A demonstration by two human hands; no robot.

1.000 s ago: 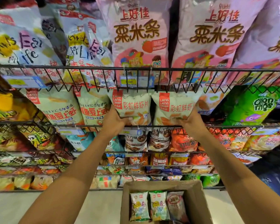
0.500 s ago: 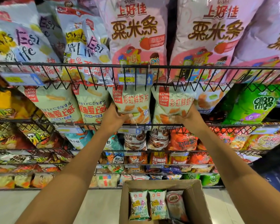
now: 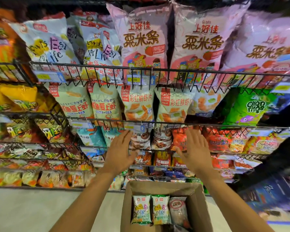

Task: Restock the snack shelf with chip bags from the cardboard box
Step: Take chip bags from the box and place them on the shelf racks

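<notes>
— Both hands have come off those two shrimp-crisp bags since a moment ago; they were gripping them at the rail, and now they've dropped lower, clear of them.

— Right. The left hand [image 3: 120,153] and right hand [image 3: 195,150] are empty, fingers spread, palms turned inward, well apart from each other.

— And the stock?

— Nearest, below the wrists, the cardboard box [image 3: 197,206] sits on the floor with three chip bags [image 3: 159,209] standing side by side in it. Beyond the fingertips are small pretzel packs [image 3: 151,138] on a lower tier. Up above both hands, the shrimp-crisp bags [image 3: 155,106] stand behind the wire rail [image 3: 208,123], each roughly over one hand, upright and facing out.

— So the next move is down?

— I'd judge so: back to the box. Those bags match the "Easy Life" ones [image 3: 77,49] far up, above and beyond the left hand. Best to lift one by its top seam, not squeeze the belly, and slide it in upright behind that higher rail, label forward, so the row doesn't topple.
</notes>
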